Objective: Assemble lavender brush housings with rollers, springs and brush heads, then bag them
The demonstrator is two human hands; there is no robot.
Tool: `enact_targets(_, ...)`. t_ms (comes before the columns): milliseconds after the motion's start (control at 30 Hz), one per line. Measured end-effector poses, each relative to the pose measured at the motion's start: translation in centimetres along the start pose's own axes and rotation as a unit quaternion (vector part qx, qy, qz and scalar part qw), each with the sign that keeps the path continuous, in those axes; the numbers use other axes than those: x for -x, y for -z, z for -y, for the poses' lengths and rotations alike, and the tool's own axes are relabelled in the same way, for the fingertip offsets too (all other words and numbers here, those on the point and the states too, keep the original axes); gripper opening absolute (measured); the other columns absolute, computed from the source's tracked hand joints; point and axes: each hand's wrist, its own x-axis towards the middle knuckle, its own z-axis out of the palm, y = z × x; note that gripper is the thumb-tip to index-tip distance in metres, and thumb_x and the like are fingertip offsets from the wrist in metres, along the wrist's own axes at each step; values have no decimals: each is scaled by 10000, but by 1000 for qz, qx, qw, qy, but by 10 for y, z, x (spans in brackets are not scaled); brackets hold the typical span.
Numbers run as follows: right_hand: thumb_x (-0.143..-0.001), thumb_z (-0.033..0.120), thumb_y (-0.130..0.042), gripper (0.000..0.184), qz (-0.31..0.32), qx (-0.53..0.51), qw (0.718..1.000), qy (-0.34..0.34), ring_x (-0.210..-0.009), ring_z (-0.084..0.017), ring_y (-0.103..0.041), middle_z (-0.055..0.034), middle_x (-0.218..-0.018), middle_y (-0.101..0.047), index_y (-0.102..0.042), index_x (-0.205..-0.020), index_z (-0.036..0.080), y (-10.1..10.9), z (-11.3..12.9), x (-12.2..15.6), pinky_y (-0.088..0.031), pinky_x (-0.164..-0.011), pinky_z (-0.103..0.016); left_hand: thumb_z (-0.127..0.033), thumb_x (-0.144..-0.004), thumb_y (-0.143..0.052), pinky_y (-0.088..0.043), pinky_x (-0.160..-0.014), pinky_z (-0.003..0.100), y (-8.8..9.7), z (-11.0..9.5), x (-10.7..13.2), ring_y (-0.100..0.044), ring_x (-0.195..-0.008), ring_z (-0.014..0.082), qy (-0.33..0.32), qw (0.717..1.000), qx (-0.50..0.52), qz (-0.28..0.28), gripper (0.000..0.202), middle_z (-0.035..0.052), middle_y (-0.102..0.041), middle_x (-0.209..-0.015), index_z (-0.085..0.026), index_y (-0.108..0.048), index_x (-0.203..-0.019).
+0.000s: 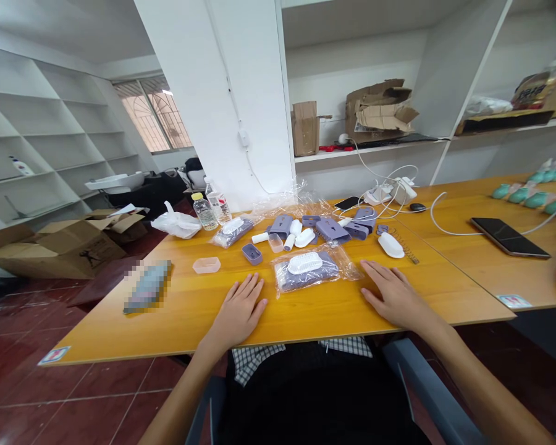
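Observation:
My left hand (240, 311) lies flat on the wooden table (189, 315), fingers stretched out, holding nothing. My right hand (395, 295) rests flat too, fingers apart, with nothing in it. Between them sits a clear plastic bag (308, 270) holding a purple part and a white oval part. Behind it lie several loose purple housings (332, 230), white oval pieces (391, 245), a small purple tray (252, 253), another filled bag (233, 232) and a thin metal spring (406, 246).
A pink shallow dish (206, 265) and a blurred flat object (147, 286) lie left. Two water bottles (204, 212) stand at the far edge. Chargers and white cables (393, 188), a phone (509, 237) and teal items (532, 191) occupy the right table. Cardboard boxes (65, 241) sit on the floor.

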Motion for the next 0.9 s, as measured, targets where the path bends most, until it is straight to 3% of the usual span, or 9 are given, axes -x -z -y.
enact_targets(133,-1034,410,-533,685,-55,-33,995,71,-1641,-335,-342,-117,-1749,-417,-385,-1687,264,8,24,-15,-326,-1301,-630,-488,-1141,-300,-330,-1322,566,3,-2,0,-402,-1614,313,-9,1000,8,-2,618,134,-443,-1717,-181,-472,-1648)
enact_targets(267,-1017,380,-591,640,-27,-44,987,151,-1671,-339,-262,-62,-1766,-394,-466,-1641,308,9,57,-28,-231,-1331,-675,-461,-1128,-367,-342,-1312,586,12,-7,2,-422,-1600,328,-3,999,41,-9,605,144,-459,-1709,-188,-427,-1665)
enact_targets(367,-988,375,-644,631,-8,-77,981,179,-1653,-358,-306,-95,-1750,-418,-534,-1602,285,4,77,-30,-284,-1312,-678,-420,-1114,-420,-396,-1290,546,22,-15,5,-466,-1564,317,-7,995,73,-61,597,150,-470,-1700,-202,-400,-1669)
enact_targets(467,-956,343,-686,624,3,-114,973,202,-1648,-368,-316,-104,-1756,-401,-582,-1568,272,1,92,-24,-324,-1297,-678,-383,-1107,-452,-409,-1284,523,30,-24,8,-472,-1551,301,-54,987,102,-110,556,138,-496,-1675,-231,-428,-1641)
enact_targets(633,-918,282,-743,653,29,-170,953,250,-1654,-347,-309,-99,-1746,-421,-598,-1554,251,6,108,-13,-337,-1315,-629,-425,-1055,-588,-414,-1269,564,37,-36,10,-440,-1565,327,-99,976,138,-139,552,131,-485,-1674,-275,-492,-1578)
enact_targets(767,-894,229,-748,617,48,-210,937,276,-1656,-316,-312,-90,-1722,-464,-642,-1502,242,13,110,-11,-360,-1317,-588,-415,-979,-698,-377,-1270,622,45,-34,8,-393,-1592,379,-102,978,131,-126,552,132,-446,-1705,-291,-572,-1502)
enact_targets(900,-900,233,-741,593,75,-248,923,286,-1640,-303,-352,-66,-1692,-511,-653,-1485,273,19,107,-9,-355,-1317,-601,-496,-905,-782,-401,-1259,625,58,-27,3,-414,-1580,416,-84,986,132,-52,813,134,-378,-1750,-311,-457,-1626)
